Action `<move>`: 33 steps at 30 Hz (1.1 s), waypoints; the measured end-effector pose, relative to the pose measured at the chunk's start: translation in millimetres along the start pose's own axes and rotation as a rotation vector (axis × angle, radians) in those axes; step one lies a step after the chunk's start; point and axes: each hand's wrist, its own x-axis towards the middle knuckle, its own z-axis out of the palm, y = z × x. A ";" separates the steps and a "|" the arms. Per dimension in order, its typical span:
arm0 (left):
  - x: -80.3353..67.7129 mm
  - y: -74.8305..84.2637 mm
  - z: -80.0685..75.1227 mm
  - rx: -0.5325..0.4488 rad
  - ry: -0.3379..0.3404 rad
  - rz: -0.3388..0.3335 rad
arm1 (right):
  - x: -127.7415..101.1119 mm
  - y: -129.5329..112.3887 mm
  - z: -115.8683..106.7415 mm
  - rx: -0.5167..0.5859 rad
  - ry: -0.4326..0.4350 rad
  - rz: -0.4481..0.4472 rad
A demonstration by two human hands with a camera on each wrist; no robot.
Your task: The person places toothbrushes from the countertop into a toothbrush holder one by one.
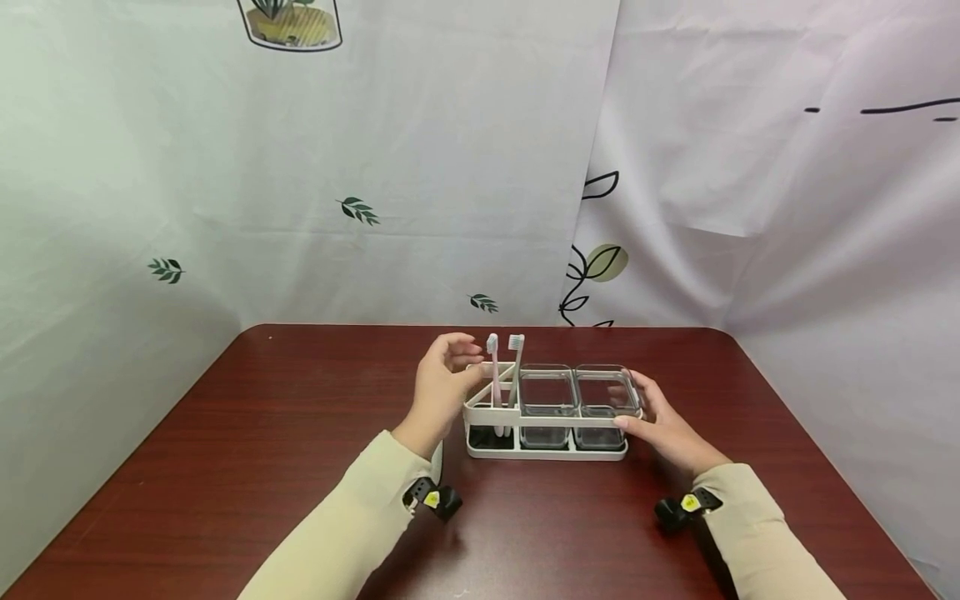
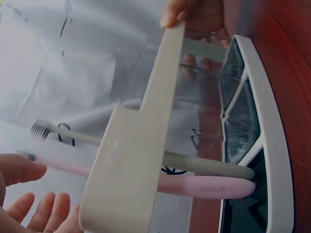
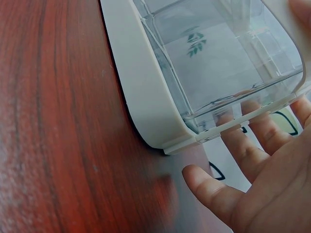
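A white toothbrush holder (image 1: 547, 455) with an upper band and a dark-lined base stands on the table. Two clear cups (image 1: 547, 388) sit side by side in it. A pink toothbrush (image 2: 206, 187) and a grey-handled toothbrush (image 2: 209, 166) stand in its left compartment, bristles up. My right hand (image 1: 666, 425) grips the holder's right end, thumb on the front of the band and fingers round the back. Beside the left end is my left hand (image 1: 442, 385), thumb and fingers apart and loosely bent, close to the toothbrushes. Whether it touches the band is unclear.
The dark red wooden table (image 1: 262, 433) reaches back to pale printed cloth (image 1: 450, 167) hanging behind and at the sides. Each wrist carries a small black camera on a strap. The holder stands toward the table's far side.
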 end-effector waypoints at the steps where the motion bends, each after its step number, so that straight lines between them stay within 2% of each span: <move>1: 0.9 -0.1 -1.8 -0.029 0.001 -0.020 | 0.0 0.2 0.2 0.001 0.000 0.000; 6: 6.4 -0.6 -13.0 -0.218 -0.006 -0.114 | 0.4 0.4 1.1 0.008 -0.005 0.002; 10: 11.4 -2.3 -24.1 -0.291 -0.005 -0.167 | 0.0 0.5 1.0 0.000 -0.004 0.009; 18: 18.9 -9.1 -40.3 -0.296 0.055 -0.246 | -0.5 1.3 0.1 0.017 -0.008 -0.009; 33: 30.3 -36.5 -49.2 -0.189 0.118 -0.414 | -1.5 0.0 -1.6 -0.016 -0.001 0.033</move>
